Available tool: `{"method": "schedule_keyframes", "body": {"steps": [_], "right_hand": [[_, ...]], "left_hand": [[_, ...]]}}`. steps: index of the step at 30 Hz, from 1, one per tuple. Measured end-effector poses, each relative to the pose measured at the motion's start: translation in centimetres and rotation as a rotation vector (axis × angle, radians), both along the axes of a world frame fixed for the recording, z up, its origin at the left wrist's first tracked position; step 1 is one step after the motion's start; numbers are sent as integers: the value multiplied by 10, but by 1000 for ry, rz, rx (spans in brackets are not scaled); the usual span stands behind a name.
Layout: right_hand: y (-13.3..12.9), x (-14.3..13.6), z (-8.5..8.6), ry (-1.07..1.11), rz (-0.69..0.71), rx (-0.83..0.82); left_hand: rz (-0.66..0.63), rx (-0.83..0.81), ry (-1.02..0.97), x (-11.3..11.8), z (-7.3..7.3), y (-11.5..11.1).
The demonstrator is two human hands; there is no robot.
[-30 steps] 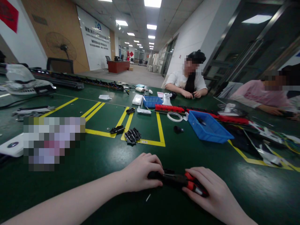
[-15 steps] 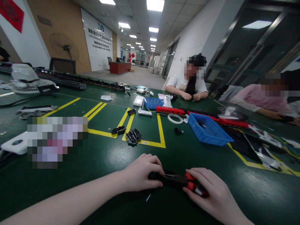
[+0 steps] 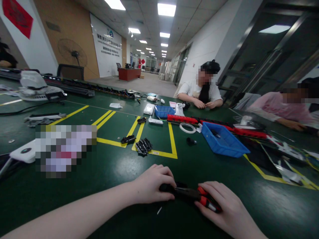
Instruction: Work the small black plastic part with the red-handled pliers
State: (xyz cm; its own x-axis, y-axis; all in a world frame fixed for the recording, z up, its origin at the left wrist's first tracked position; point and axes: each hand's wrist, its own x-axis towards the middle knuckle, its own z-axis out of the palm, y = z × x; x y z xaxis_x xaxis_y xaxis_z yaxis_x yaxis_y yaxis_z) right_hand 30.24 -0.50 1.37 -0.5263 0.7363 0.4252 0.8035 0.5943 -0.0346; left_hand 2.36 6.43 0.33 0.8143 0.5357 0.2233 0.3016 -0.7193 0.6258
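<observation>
My left hand (image 3: 156, 184) has its fingers closed round a small black part (image 3: 167, 188) just above the green table (image 3: 107, 215). To its right, my right hand (image 3: 221, 202) grips the red and black handles of pliers (image 3: 203, 198). The dark jaws of the pliers point left and reach the black part; whether they clamp it is too dark to tell. A thin white sliver (image 3: 159, 210) lies on the table below the hands. Farther forward lies a cluster of black parts (image 3: 144, 146), with another black part (image 3: 128, 139) to its left.
Ahead on the right stands a blue bin (image 3: 224, 142), with a black cylinder (image 3: 191, 141) and a white ring (image 3: 187, 128) nearby. Red strips (image 3: 181, 119) run behind them. A white device (image 3: 23, 151) lies at left. Two people sit across the table at right.
The view has shifted slightly, so the surroundings appear a little farther right and lower. Both hands keep nearly the same pose and hold.
</observation>
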Motion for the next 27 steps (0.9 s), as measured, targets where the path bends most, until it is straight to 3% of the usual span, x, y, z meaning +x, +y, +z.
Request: {"method": "schedule_keyframes", "body": {"steps": [27], "right_hand": [[-2, -1, -9, 50, -61, -26]], "left_hand": [[3, 12, 0, -2, 2, 2]]}}
